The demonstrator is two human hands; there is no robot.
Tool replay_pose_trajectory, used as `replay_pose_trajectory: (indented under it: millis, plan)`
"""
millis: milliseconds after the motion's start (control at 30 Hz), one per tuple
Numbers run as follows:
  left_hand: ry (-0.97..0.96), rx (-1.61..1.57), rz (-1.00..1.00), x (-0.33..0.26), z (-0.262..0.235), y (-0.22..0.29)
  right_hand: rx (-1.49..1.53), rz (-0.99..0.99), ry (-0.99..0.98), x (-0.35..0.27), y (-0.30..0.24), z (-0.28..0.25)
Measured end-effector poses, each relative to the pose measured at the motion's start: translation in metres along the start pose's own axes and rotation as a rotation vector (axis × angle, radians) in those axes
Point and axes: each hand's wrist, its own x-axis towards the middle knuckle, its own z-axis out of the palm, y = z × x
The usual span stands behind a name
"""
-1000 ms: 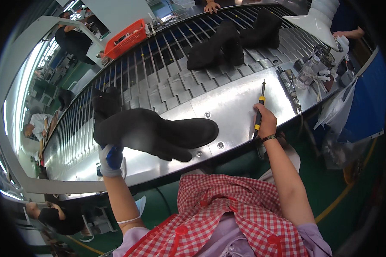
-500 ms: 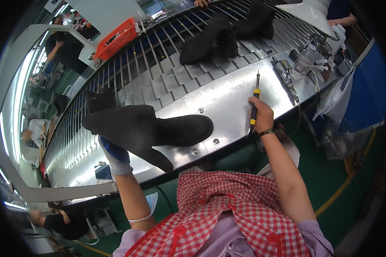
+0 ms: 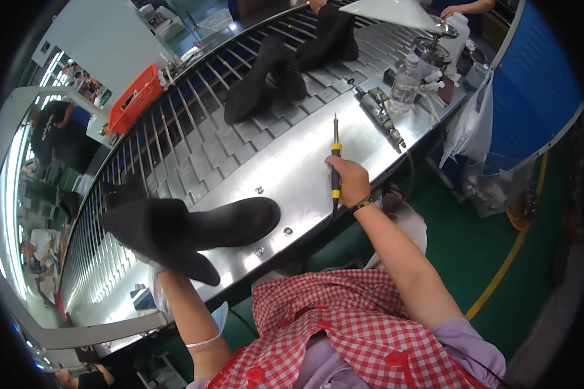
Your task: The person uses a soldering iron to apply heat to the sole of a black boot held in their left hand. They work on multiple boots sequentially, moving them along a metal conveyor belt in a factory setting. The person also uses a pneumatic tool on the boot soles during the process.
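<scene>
A black, fuzzy-looking heeled boot [image 3: 169,223] is held above the left part of the metal work surface [image 3: 305,175], its toe toward the right. My left hand [image 3: 148,260], in a pale glove, is under the boot's shaft and grips it; most of the fingers are hidden. My bare right hand [image 3: 352,181] is closed around the black-and-yellow handle of a soldering iron [image 3: 335,146]. The iron stands nearly upright, metal tip pointing away from me, its cord hanging below. The tip is well apart from the boot.
Black boots [image 3: 266,78] lie on the slatted conveyor [image 3: 207,142] beyond the metal strip. An air tool [image 3: 379,117] and a clear bottle [image 3: 405,84] are to the right. An orange basket [image 3: 135,97] stands at the far side. Plastic bags [image 3: 470,129] hang by a blue panel.
The view has swung so that everything sits further left. My left hand is more hidden beneath the boot. Relative to the table, the boot and the soldering iron have barely moved.
</scene>
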Motion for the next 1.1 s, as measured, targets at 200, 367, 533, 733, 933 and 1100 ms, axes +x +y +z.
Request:
replay_pose_trajectory:
  millis: [200,367,533,733,933,1100]
  plan:
    - [0.083,0.340,-0.010,-0.011,0.030,0.038,0.120,0.134,-0.063,0.001,0.001,-0.002]
    - [0.209,0.043,-0.116,-0.025,0.005,-0.047,0.469,0.376,-0.031,-0.019,-0.004,0.004]
    - [0.607,-0.276,-0.447,-0.089,-0.012,-0.095,0.299,-0.107,0.159,-0.014,-0.051,-0.036]
    - [0.650,-0.156,-0.344,-0.130,-0.036,-0.013,0.441,-0.366,-0.075,0.008,-0.146,-0.086]
    - [0.619,-0.296,-0.448,-0.166,-0.039,0.017,0.637,-0.592,-0.171,0.029,-0.255,-0.081]
    - [0.141,-0.868,-0.327,-0.157,-0.033,0.072,0.550,-0.719,-0.231,0.024,-0.306,-0.057]
